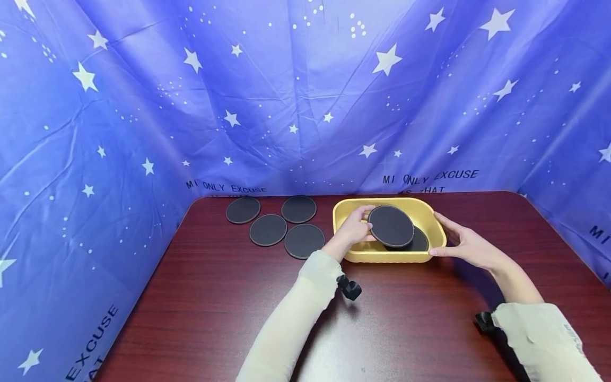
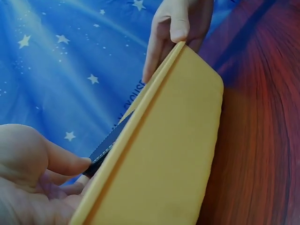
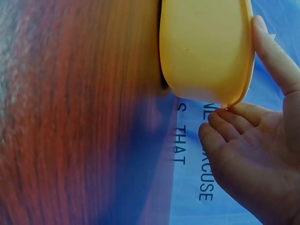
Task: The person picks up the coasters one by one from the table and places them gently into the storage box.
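The coaster is pinched at its edge in my left hand, tilted over the yellow tray, above another coaster lying inside. My right hand steadies the tray's rim, fingers straight. I judge this mid-transfer; four coasters lie farther left on the table.

A dark reddish wood-grain table is seen, with rounded far corners. Four dark round mats are laid flat in a cluster near its far edge, left of the middle. A yellow tray is set just beside them, to their right, near the far edge.
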Demonstrator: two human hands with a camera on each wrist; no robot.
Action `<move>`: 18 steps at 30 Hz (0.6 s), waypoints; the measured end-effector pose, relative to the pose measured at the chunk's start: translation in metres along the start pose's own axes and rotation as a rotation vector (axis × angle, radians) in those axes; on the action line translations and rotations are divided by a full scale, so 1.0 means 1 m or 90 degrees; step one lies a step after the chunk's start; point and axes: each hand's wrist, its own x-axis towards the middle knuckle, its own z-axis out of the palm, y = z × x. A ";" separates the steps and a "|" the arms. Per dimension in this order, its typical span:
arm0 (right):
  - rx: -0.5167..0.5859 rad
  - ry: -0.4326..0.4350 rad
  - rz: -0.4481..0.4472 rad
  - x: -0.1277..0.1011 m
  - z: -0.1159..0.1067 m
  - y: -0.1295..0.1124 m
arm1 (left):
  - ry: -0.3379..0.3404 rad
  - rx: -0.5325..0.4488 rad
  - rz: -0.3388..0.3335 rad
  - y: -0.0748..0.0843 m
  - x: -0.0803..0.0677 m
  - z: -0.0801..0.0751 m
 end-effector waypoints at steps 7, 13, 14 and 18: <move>-0.004 0.004 0.006 0.000 0.002 -0.001 | 0.022 0.067 -0.037 -0.010 0.007 0.014; -0.022 0.007 0.004 0.000 0.002 -0.001 | 0.027 0.161 -0.050 -0.013 0.009 0.018; -0.022 0.006 0.005 0.000 0.001 -0.001 | 0.026 0.179 -0.045 -0.012 0.009 0.018; -0.008 0.001 -0.001 0.000 0.000 -0.001 | -0.012 0.213 -0.036 -0.012 0.011 0.016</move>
